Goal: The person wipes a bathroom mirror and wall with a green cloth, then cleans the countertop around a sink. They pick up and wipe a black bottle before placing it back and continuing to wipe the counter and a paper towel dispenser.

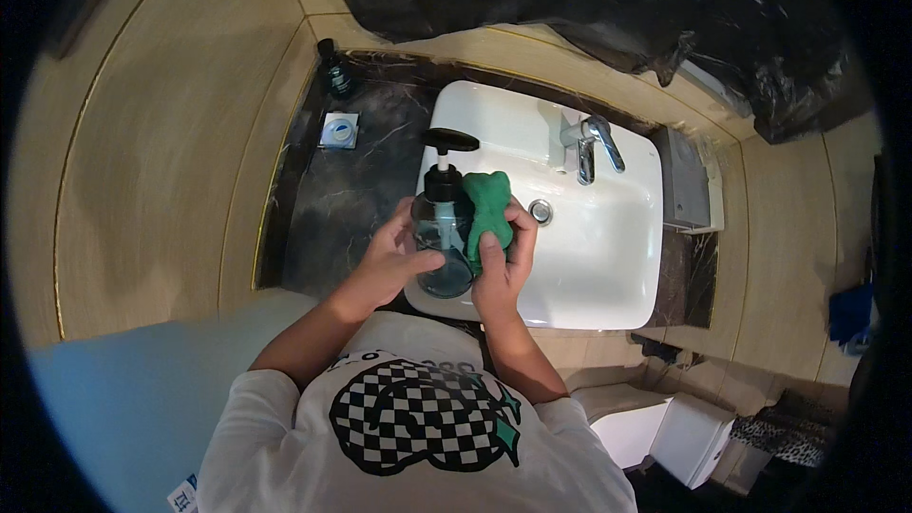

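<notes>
My left hand [399, 256] is wrapped round the lower left side of a clear pump bottle [445, 274] with a black pump head. The bottle stands upright in my grasp, with some liquid visible near its base. Against its right side my right hand [509, 249] grips a bunched green cloth [488, 203], the thumb lying over the front. Both hands are above the near left rim of a white ceramic washbasin [598, 278]. A chrome drain plug [540, 211] lies to the right of the cloth, and a chrome faucet [588, 149] rises behind.
On the dark marble countertop [342, 206] to the left are a small dark bottle [336, 75] and a round container [339, 132] on a square base. A grey box [682, 178] stands right of the basin. Black plastic sheeting [570, 0] hangs along the far side.
</notes>
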`<state>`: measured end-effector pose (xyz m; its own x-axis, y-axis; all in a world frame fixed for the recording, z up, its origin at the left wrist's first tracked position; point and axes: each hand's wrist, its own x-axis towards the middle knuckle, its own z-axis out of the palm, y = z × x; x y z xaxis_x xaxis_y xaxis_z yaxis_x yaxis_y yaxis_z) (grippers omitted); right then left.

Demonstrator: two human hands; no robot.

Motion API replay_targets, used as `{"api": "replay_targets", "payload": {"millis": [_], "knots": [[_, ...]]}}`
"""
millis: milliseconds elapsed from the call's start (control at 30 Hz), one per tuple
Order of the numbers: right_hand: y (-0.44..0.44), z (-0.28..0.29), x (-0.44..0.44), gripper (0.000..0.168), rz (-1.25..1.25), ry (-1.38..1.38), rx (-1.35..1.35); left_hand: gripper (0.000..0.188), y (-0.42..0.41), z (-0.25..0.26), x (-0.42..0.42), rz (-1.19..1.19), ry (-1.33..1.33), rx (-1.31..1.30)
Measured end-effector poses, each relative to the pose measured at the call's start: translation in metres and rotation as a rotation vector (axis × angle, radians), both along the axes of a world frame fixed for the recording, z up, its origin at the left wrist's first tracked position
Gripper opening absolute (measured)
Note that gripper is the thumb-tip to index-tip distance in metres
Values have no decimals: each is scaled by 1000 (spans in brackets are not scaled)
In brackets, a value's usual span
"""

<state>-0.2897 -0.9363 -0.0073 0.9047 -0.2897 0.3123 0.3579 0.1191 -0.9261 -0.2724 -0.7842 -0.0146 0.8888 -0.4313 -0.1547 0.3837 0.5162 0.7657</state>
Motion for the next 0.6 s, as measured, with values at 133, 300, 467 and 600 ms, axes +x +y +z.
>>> {"api": "replay_targets", "payload": {"millis": [133, 300, 467, 600], "knots": [[0, 13, 3, 31, 24, -22, -110, 87, -3, 18, -7, 6, -28, 12], [-4, 30, 8, 30, 29, -157, -516, 88, 7, 16, 5, 17, -358, 354], [12, 42, 6, 35, 64, -338, -1000, 83, 11, 7, 12, 143, -516, 669], [25, 33, 7, 33, -11, -344, -1038, 78, 12, -3, 10, 215, -494, 760]]}}
